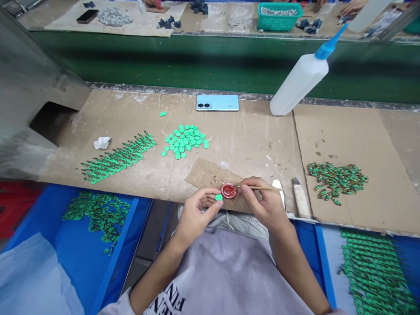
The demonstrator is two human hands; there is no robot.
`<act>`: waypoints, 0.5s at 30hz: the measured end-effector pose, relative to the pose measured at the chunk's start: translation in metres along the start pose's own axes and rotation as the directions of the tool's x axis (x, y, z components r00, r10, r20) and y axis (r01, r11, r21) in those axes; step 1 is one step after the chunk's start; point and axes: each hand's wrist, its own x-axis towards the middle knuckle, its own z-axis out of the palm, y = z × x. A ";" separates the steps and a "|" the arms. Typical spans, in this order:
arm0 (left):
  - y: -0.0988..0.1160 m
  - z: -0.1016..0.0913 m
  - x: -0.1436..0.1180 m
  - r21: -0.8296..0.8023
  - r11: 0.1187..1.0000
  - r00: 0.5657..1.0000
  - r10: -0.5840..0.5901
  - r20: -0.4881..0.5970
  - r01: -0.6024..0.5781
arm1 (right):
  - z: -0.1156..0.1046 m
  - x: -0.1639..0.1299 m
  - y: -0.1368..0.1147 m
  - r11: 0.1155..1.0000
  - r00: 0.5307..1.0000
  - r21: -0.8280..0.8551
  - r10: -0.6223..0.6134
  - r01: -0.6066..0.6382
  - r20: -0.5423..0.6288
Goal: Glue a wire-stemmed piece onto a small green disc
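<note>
Right hand (262, 203) pinches thin stick (262, 188), long axis horizontal, tip left at red paint cap (228, 190). Left hand (197, 212) pinches green disc (218, 197). Shirt print (172, 299) unreadable.

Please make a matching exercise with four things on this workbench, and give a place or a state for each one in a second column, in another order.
Things:
1. green disc
2. thin stick
3. phone
4. squeeze bottle

Places or states:
A. lying flat at the far edge of the bench
B. pinched in the left hand
C. standing at the far edge, blue nozzle on top
D. held in the right hand, tip at the small red dish

Pairs: 1-B, 2-D, 3-A, 4-C
</note>
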 end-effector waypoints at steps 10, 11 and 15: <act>0.009 0.002 -0.012 -0.017 0.999 0.999 -0.048 0.010 0.048 | -0.004 -0.017 -0.014 0.950 0.985 0.258 -0.168 0.174 -0.046; 0.010 0.003 -0.013 -0.010 0.999 0.999 -0.040 0.016 0.040 | -0.004 -0.019 -0.017 0.945 0.978 0.253 -0.202 0.206 -0.042; 0.015 0.004 -0.017 0.064 0.998 1.000 0.014 0.027 -0.016 | -0.004 -0.018 -0.026 0.937 0.959 0.209 -0.284 0.279 -0.005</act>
